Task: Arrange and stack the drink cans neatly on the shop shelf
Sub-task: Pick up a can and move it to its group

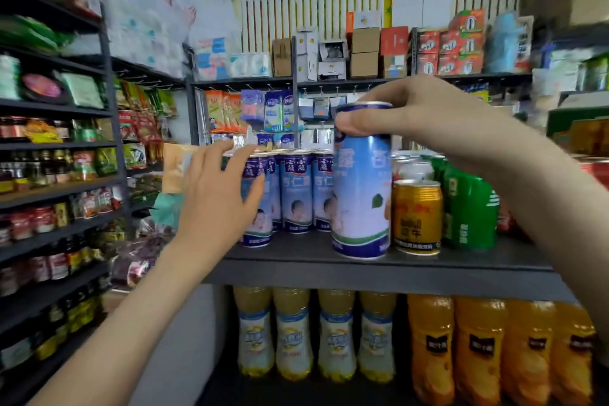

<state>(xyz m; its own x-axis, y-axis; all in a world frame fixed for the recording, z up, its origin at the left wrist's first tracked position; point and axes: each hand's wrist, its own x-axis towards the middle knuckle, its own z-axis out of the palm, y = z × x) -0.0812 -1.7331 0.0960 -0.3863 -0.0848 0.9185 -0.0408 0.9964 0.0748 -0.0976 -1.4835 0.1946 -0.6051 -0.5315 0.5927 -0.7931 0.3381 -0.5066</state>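
Blue can pinched by right grip, left grip spread before shelved cans

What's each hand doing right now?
Left hand: open, fingers spread in front of the row of blue cans.
Right hand: holding a blue can by its top.

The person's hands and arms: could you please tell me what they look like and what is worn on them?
The left hand and right hand are bare: no gloves, rings or watch show. The left forearm and right forearm are bare too, no sleeve in view.
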